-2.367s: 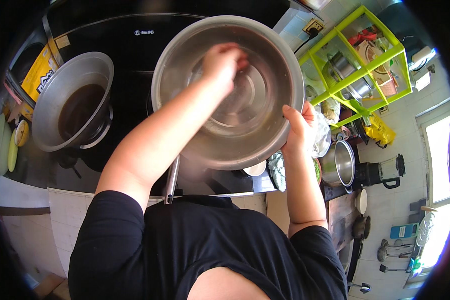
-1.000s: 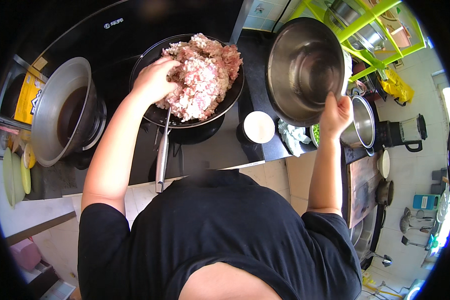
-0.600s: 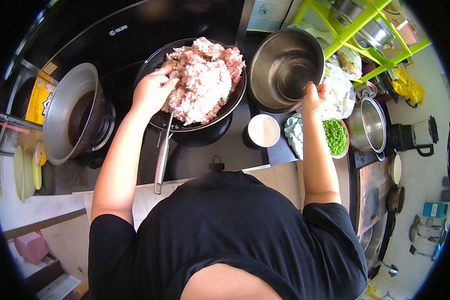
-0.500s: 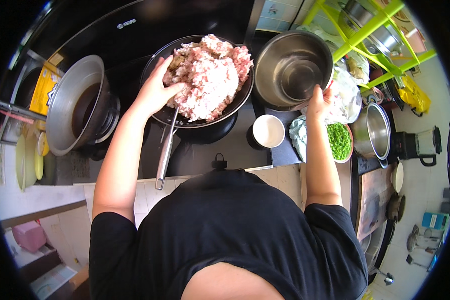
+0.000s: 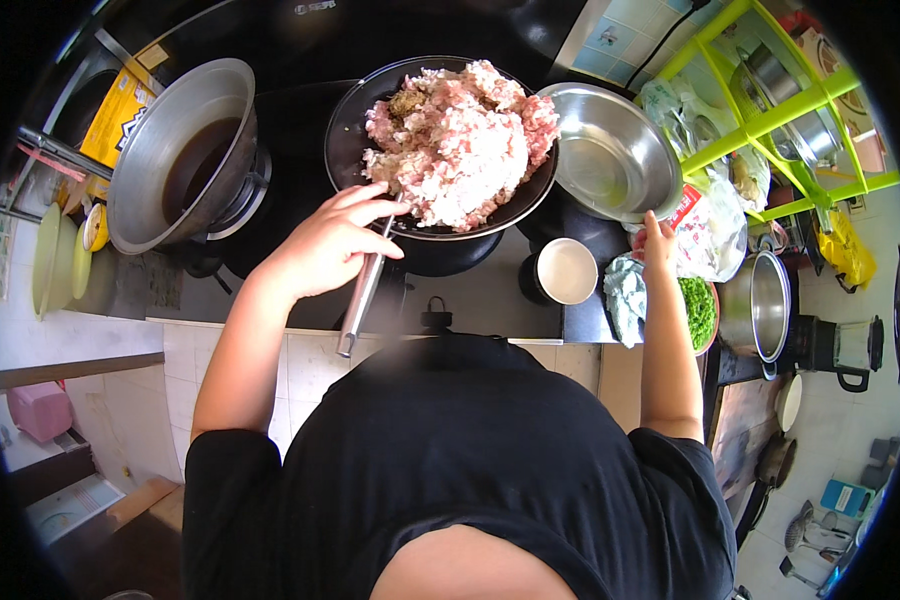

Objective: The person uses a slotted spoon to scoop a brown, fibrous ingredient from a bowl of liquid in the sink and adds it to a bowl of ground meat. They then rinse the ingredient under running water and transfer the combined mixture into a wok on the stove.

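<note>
Here the left hand [image 5: 335,245] hovers with loosely spread fingers, grasping nothing, at the pan [image 5: 360,110] rim beside the meat [image 5: 455,140]. The right hand [image 5: 655,240] touches the empty bowl's [image 5: 615,160] edge; its grip is unclear. Mixing seems next: the meat needs working by hand.

A pan [image 5: 440,215] heaped with minced meat [image 5: 460,145] sits mid-bench [image 5: 490,300], a pot [image 5: 180,150] to its left, a bowl [image 5: 615,150] right, a cup [image 5: 567,271] nearer the person.
</note>
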{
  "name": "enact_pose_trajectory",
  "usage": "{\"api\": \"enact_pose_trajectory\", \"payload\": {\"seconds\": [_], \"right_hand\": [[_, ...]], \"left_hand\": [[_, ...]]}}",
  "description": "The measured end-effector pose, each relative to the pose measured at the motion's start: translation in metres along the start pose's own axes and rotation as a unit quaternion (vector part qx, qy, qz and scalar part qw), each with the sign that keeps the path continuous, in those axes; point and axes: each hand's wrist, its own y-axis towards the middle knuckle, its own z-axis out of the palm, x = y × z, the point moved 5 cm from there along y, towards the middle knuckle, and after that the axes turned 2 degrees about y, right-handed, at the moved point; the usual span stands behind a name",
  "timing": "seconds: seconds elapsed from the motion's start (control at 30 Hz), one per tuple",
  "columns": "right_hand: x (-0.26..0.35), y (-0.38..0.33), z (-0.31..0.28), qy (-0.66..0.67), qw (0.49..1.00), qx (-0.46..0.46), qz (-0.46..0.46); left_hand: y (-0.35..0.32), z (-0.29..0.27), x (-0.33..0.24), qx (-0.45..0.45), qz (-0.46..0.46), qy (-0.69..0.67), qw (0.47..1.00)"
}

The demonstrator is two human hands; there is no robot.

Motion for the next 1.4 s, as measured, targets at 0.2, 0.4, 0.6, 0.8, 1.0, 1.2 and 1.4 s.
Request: {"api": "enact_pose_trajectory", "payload": {"seconds": [0.2, 0.4, 0.6, 0.8, 1.0, 1.2, 1.4], "right_hand": [[0.019, -0.046, 0.013, -0.407, 0.899, 0.083, -0.137], [0.147, -0.229, 0.101, -0.098, 0.849, 0.52, 0.0], [0.197, -0.266, 0.114, -0.175, 0.789, 0.55, 0.213], [0.172, -0.223, 0.115, -0.241, 0.816, 0.46, 0.255], [0.242, -0.243, 0.121, -0.185, 0.84, 0.434, 0.268], [0.232, -0.256, 0.076, 0.056, 0.792, 0.48, 0.373], [0.219, -0.283, 0.064, 0.189, 0.769, 0.534, 0.296]], "left_hand": [[-0.008, 0.0, -0.002, -0.023, 0.04, 0.039, 0.998], [0.017, -0.01, -0.031, -0.206, 0.188, 0.016, 0.96], [0.052, -0.008, -0.062, -0.275, 0.196, 0.056, 0.94], [0.05, 0.006, -0.056, -0.245, 0.164, -0.009, 0.956], [0.013, -0.01, -0.015, -0.294, 0.069, -0.041, 0.953], [0.002, -0.014, 0.011, -0.354, 0.024, -0.089, 0.931], [0.009, 0.003, -0.004, -0.077, -0.081, -0.478, 0.871]]}}
